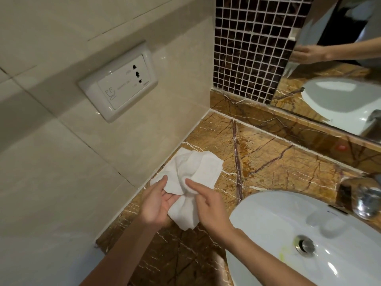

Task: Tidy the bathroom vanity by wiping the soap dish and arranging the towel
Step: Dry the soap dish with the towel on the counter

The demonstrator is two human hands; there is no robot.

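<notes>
A small white towel (195, 168) lies crumpled on the brown marble vanity top (278, 162), close to the left wall. My left hand (153, 201) holds its near left part, with the cloth running across the palm. My right hand (208, 205) pinches a fold in the towel's middle with thumb and fingers. The towel's far half rests on the counter and its near end hangs between my hands. No soap dish is in view.
A white oval sink (268, 223) with a metal drain (305, 245) sits to the right, with a chrome faucet (365, 201) behind it. A white wall socket (118, 81) is on the tiled left wall. Dark mosaic tiles (251, 48) and a mirror (340, 65) stand at the back.
</notes>
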